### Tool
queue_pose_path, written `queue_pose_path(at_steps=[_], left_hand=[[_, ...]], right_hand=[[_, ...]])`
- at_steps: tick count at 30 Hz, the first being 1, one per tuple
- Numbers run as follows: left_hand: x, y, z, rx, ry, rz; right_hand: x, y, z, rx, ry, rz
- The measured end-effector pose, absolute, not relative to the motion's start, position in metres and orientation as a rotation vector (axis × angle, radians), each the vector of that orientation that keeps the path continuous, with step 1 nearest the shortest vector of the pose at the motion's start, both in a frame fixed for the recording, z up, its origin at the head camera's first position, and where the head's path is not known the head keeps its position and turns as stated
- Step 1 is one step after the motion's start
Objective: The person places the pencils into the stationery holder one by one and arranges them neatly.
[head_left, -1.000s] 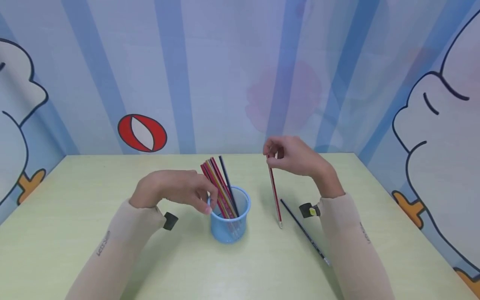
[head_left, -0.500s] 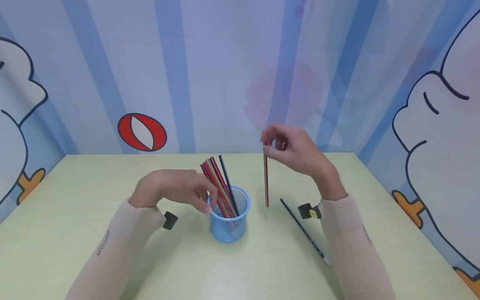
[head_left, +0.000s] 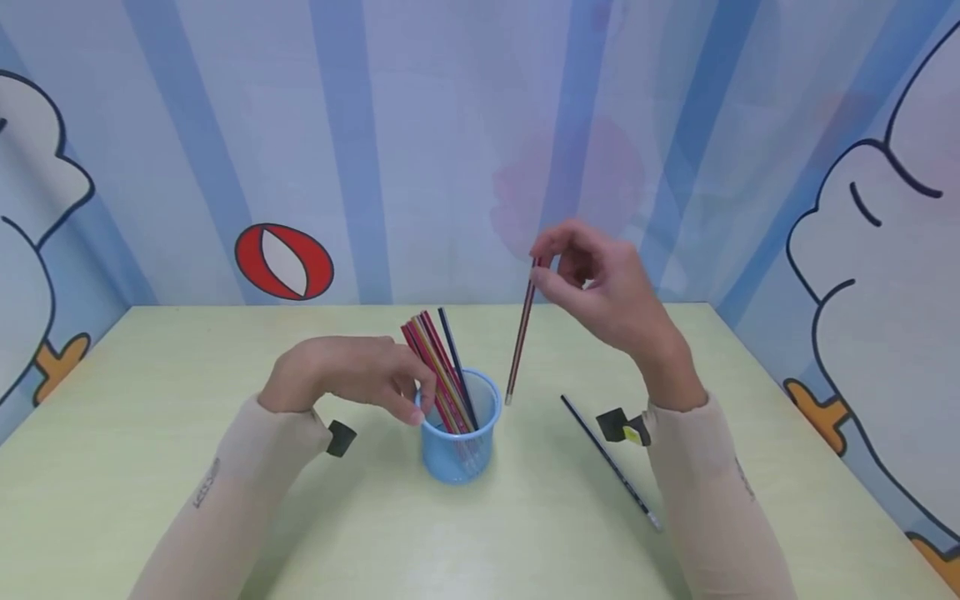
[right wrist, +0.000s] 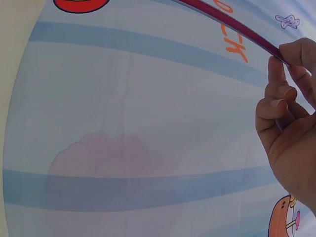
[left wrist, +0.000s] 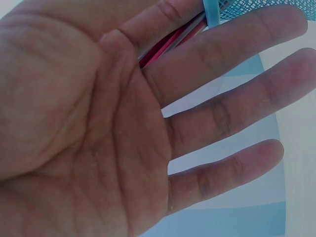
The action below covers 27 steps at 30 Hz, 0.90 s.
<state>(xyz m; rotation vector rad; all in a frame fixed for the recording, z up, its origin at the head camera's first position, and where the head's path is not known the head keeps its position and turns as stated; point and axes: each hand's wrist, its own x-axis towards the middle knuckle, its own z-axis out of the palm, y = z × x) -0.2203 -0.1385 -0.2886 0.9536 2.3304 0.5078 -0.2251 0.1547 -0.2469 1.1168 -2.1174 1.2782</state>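
Note:
A light blue mesh pencil cup (head_left: 454, 460) stands upright on the table, with several red, yellow-striped and dark pencils (head_left: 435, 367) leaning to the left in it. My left hand (head_left: 358, 375) pinches the cup's left rim between thumb and index finger; in the left wrist view its other fingers (left wrist: 232, 116) stretch out past the mesh. Raised to the right of the cup, my right hand (head_left: 600, 287) pinches a red pencil (head_left: 521, 346) near its top end. That pencil hangs slanted, its pale lower end close to the cup's right rim. The right wrist view shows the same red pencil (right wrist: 232, 19) between thumb and fingertips.
On the pale table (head_left: 360, 533), a dark pencil (head_left: 611, 462) lies diagonally near the right forearm. A striped blue backdrop with a printed red ball (head_left: 318, 267) rises behind the table's far edge. Black wrist devices (head_left: 341, 439) sit under both cuffs.
My right hand has lifted the red pencil higher off the table, and the pencil's lower end has swung left toward the cup. The left hand and cup stay in place.

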Motion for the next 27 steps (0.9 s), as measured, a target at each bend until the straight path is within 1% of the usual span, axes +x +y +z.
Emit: queue_pose_path(at_steps=[7,13,27], left_hand=[[-0.219,-0.139,-0.289,0.931,2.335,0.507],[-0.220,-0.138,-0.288,0.925,2.342,0.504],[-0.219,-0.138,-0.288,0.939,2.340,0.502]], right_hand=[[-0.216,0.151,-0.241,1.179,-1.935,1.303],[-0.214,0.150,-0.239,1.199,-1.852,1.300],[-0.225,0.129,-0.258,1.237,-1.958,1.280]])
